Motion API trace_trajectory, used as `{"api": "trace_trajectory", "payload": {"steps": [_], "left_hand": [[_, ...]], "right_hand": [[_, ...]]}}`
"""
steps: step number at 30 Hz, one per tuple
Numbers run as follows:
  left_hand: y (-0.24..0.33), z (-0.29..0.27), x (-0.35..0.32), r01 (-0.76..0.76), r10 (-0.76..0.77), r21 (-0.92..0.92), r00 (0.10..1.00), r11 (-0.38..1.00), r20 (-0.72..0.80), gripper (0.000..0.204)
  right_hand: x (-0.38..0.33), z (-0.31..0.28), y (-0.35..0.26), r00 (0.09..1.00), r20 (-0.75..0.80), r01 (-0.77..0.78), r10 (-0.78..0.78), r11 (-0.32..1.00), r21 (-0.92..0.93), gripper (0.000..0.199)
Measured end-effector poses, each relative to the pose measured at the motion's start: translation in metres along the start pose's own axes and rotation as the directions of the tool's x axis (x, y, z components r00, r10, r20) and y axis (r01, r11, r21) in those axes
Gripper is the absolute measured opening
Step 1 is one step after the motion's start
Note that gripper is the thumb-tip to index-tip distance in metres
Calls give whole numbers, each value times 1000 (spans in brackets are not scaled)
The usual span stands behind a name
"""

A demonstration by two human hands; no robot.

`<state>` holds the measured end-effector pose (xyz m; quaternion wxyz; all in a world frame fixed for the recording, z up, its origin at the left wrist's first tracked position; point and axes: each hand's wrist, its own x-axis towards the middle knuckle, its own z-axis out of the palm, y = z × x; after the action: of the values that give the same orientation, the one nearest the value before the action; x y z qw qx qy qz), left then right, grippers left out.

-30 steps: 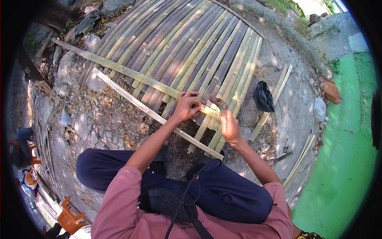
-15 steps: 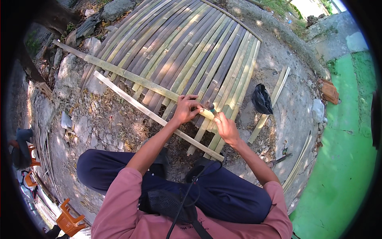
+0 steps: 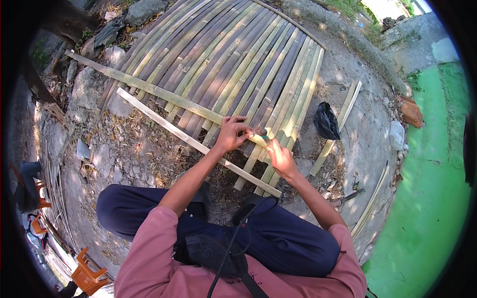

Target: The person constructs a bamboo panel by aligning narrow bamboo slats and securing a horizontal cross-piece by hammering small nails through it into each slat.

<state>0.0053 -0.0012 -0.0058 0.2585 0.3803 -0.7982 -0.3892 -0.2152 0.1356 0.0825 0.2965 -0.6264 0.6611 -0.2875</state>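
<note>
A panel of split bamboo slats (image 3: 218, 64) lies on the ground before me, some dark and some pale green. Across its near ends runs a bamboo crosspiece (image 3: 164, 95). My right hand (image 3: 282, 161) is wrapped round the teal handle of a hammer (image 3: 261, 131), whose head is down close to the crosspiece. Beside that head, my left hand (image 3: 232, 135) rests on the crosspiece with thumb and finger pinched together; whatever they hold is too small to make out. A loose pale bamboo strip (image 3: 186, 139) lies nearer to me, under my left forearm.
To the right are a black plastic bag (image 3: 326, 121), another bamboo strip (image 3: 323, 158), a dark-bladed tool (image 3: 352, 196) and thin strips (image 3: 371, 201). Beyond lies a green painted surface (image 3: 422, 198). Rocks (image 3: 89, 94) border the left; an orange plastic chair (image 3: 87, 274) stands lower left.
Both hands keep almost the same place at the crosspiece. The hammer has barely shifted, and the view has moved slightly.
</note>
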Motion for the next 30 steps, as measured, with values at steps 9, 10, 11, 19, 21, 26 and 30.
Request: {"api": "trace_trajectory", "payload": {"steps": [9, 10, 11, 19, 21, 26, 30], "left_hand": [[3, 0, -1, -25, 25, -12, 1000, 1000, 2, 12], [5, 1, 1, -23, 23, -7, 1000, 1000, 6, 11], [5, 0, 0, -17, 17, 3, 1000, 1000, 9, 11], [8, -3, 0, -31, 31, 8, 999, 999, -10, 11], [8, 0, 3, -34, 34, 17, 999, 999, -4, 10], [4, -2, 0, -43, 43, 15, 999, 999, -9, 10], [5, 0, 1, -28, 28, 18, 1000, 999, 6, 10]], "right_hand": [[-1, 3, -8, 998, 47, -35, 37, 998, -44, 20], [-1, 6, 0, 986, 149, -59, 76, 991, -117, 19], [3, 11, -4, 992, 123, -5, 14, 997, -72, 18], [-6, 11, -9, 998, -62, -21, 21, 1000, 2, 21], [-8, 20, 9, 992, 107, -62, 72, 994, -89, 21], [-2, 7, -19, 991, -132, 34, -20, 994, 102, 23], [1, 18, -5, 994, 96, -37, 49, 992, -118, 23]]}}
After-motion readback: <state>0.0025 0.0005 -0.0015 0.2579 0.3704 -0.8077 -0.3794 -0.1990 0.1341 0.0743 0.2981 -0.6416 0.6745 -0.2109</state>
